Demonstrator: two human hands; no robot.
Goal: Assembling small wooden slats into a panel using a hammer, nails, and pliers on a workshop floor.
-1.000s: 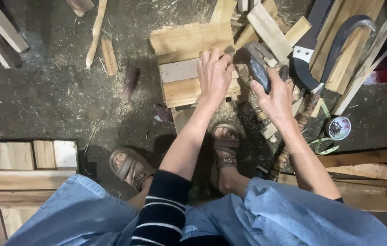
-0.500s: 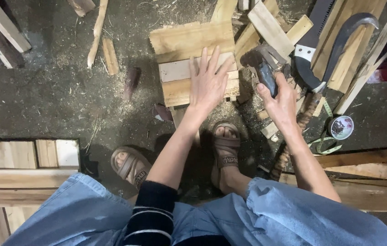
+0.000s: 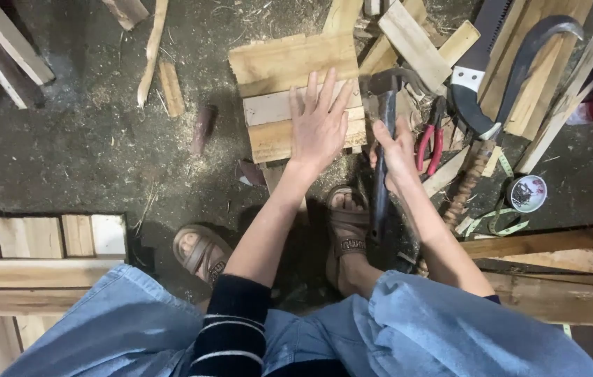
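Note:
My left hand (image 3: 319, 126) lies flat, fingers spread, on a small panel of joined wooden slats (image 3: 289, 77) on the floor. My right hand (image 3: 395, 150) grips the dark handle of a claw hammer (image 3: 381, 105) just right of the panel, the hammer's head next to the panel's right edge. My two sandalled feet (image 3: 347, 223) rest below the panel.
A curved sickle (image 3: 520, 70), a handsaw blade (image 3: 481, 42), red pliers (image 3: 430, 139) and a tape measure (image 3: 527, 193) lie among wood offcuts at the right. Long planks (image 3: 554, 241) run along the right and lower left. Scrap sticks (image 3: 153, 49) lie at the upper left.
My left hand slid down and spread flat on the panel. My right hand shifted down the hammer's handle and the hammer swung so its head sits by the panel's edge.

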